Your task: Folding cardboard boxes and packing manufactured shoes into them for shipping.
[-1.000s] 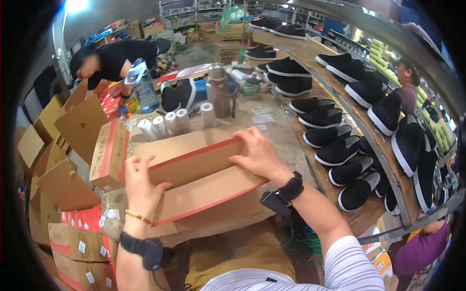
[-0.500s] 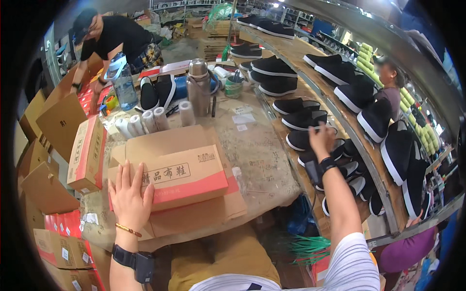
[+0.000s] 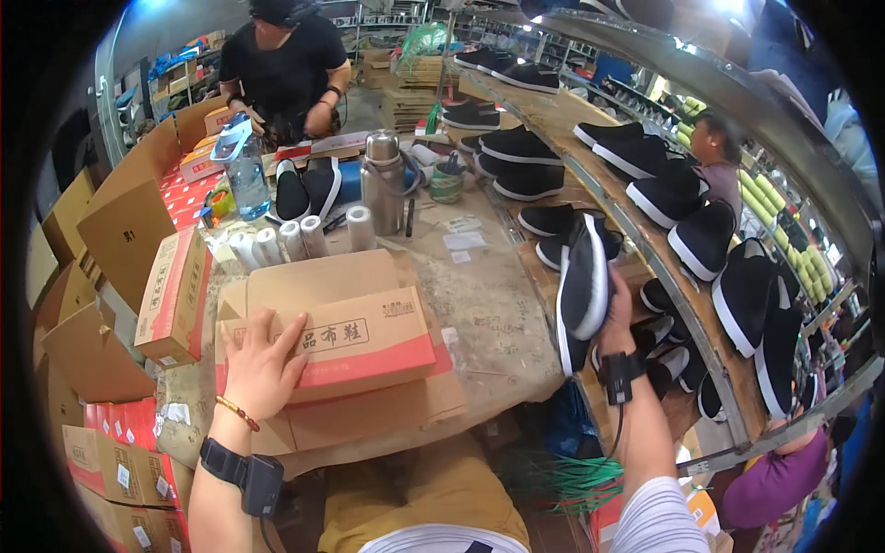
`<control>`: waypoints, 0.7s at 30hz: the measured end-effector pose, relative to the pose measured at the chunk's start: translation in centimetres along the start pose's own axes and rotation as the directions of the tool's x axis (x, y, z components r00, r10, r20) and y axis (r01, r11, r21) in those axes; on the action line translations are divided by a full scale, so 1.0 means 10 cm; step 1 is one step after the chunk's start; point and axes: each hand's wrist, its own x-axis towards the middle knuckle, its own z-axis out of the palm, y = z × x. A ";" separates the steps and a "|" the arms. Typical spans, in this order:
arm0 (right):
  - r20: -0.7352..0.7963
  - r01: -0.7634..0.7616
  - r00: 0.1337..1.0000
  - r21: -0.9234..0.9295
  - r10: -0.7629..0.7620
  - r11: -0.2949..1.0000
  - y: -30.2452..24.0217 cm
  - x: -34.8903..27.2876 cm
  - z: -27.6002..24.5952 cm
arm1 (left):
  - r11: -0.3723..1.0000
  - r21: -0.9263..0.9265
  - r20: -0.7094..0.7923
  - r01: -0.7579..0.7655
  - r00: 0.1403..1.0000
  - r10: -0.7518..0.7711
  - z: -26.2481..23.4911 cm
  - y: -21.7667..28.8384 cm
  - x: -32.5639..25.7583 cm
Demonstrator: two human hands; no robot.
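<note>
My left hand [image 3: 261,367] lies with fingers spread on top of a brown and red shoebox [image 3: 383,346]. That box rests on an opened-out cardboard box [image 3: 318,273] on the table. My right hand [image 3: 619,318] grips a pair of black slip-on shoes [image 3: 581,290] with white soles, held upright in front of the rack; the palm and some fingers are behind them. Other black shoes [image 3: 546,219] sit on the rack shelf just behind the held pair.
A second shoebox [image 3: 172,295] stands left, near large open cartons [image 3: 127,230]. Plastic rolls [image 3: 313,237], a steel flask [image 3: 383,184], a water jug [image 3: 241,170] and another shoe pair [image 3: 308,189] line the table's far side. A co-worker [image 3: 286,69] stands beyond; the metal-edged rack [image 3: 636,207] runs along the right.
My right hand has taken a pair of shoes off the rack and drawn it nearer. My left hand stays on the shoebox. The co-worker has straightened up and moved right.
</note>
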 end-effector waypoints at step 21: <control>0.373 0.048 0.908 0.355 -0.189 0.934 1.11 -1.62 1.91 | -0.014 -0.991 -0.128 -0.131 0.983 -0.133 -0.22 1.18 -0.33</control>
